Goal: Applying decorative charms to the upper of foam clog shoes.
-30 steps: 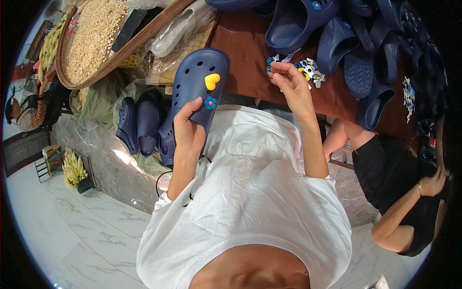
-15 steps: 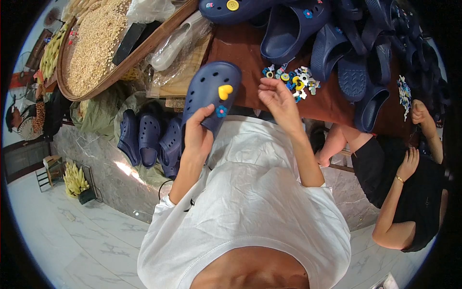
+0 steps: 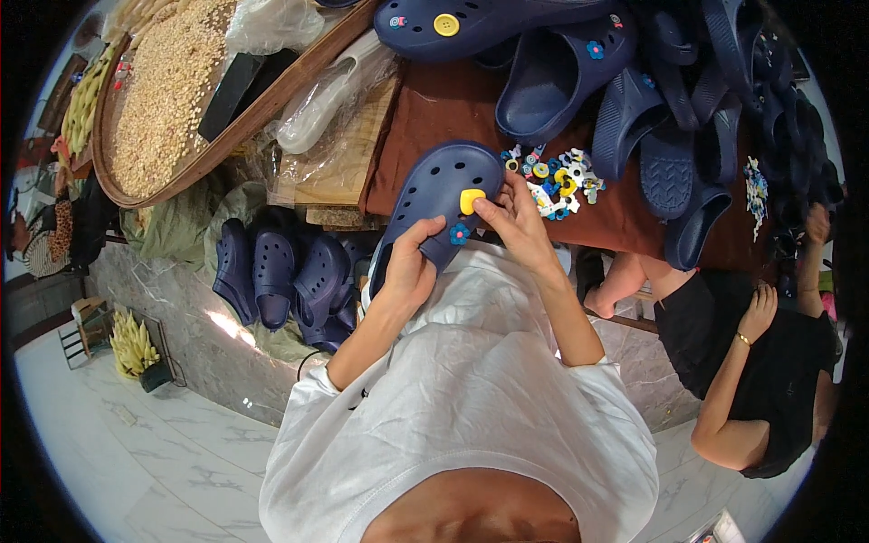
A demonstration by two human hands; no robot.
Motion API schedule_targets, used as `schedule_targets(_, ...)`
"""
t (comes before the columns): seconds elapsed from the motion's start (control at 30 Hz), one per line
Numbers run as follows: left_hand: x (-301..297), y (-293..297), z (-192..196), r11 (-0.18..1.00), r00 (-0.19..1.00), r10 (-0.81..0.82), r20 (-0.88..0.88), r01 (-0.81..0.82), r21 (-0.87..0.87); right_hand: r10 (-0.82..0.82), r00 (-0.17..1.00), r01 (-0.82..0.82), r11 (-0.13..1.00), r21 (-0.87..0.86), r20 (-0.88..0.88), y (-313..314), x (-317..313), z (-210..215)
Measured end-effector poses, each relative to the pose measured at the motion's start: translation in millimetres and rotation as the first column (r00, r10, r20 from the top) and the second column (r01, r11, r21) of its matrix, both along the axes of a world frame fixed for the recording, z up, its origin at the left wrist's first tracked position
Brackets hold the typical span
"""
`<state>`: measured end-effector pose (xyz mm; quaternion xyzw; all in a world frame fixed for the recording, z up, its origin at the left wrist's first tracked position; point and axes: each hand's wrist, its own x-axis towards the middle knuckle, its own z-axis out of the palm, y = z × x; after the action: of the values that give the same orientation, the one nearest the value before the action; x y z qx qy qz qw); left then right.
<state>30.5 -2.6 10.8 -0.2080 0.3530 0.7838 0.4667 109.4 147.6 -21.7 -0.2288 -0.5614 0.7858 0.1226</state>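
left hand (image 3: 405,271) cups the navy foam clog (image 3: 433,204) from below at the near edge of the brown worktop (image 3: 434,109), fingers wrapped round its side, while the right hand (image 3: 516,217) pinches narrow on the yellow charm (image 3: 471,200) on its upper. the clog looks light, soft and a bit springy, so a hold on the sidewall seems best. far left, a wide woven basket (image 3: 262,109) holds pale grain, with loose coloured charms (image 3: 557,176) just beside the right hand.
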Motion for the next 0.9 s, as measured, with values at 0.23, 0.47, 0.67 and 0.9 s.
schedule_targets(0.23,1,1,-3,0.999,0.999,0.012,-0.035,-0.014,-0.049,-0.162,0.978,0.046,0.791,0.610,0.135,33,13,20)
schedule_targets(0.47,2,0,1,0.998,0.999,0.014,-0.042,-0.016,-0.061,-0.341,0.939,0.022,0.179,0.984,0.041,79,-5,-4)
schedule_targets(0.67,-1,0,-8,0.988,0.992,0.121,0.043,-0.124,0.089,-0.342,0.935,-0.083,0.059,0.995,0.098,97,-12,-20)
schedule_targets(0.9,-3,2,-11,0.993,0.998,0.059,0.039,-0.062,0.104,-0.359,0.921,-0.107,0.141,0.984,0.152,94,-12,-11)
